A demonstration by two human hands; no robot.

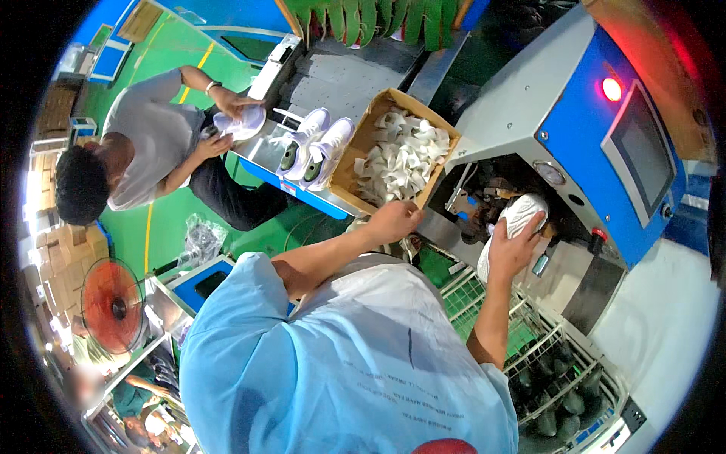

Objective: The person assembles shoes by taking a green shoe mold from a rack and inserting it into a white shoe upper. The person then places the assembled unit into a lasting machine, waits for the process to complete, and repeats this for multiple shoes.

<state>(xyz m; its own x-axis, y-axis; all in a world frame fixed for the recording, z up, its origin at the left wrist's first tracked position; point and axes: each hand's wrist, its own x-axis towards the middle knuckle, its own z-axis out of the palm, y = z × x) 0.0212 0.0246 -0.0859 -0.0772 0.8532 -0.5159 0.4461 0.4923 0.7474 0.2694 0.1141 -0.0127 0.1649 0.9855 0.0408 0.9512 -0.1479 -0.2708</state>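
Observation:
My right hand [513,248] grips a white shoe [520,215] and holds it up against the open mouth of a blue and grey machine [575,129]. My left hand [393,222] reaches to the near edge of a cardboard box [363,132] full of white paper pieces [401,159]; its fingers are curled at the box rim, and whether they hold a piece is hidden. My light blue shirt fills the lower middle of the view.
A pair of white shoes [314,147] lies on a metal conveyor table [265,155]. Another person in a grey shirt [144,144] handles a white shoe at that table. A wire cage [556,363] with dark shoe lasts stands below right. An orange fan [112,305] is at left.

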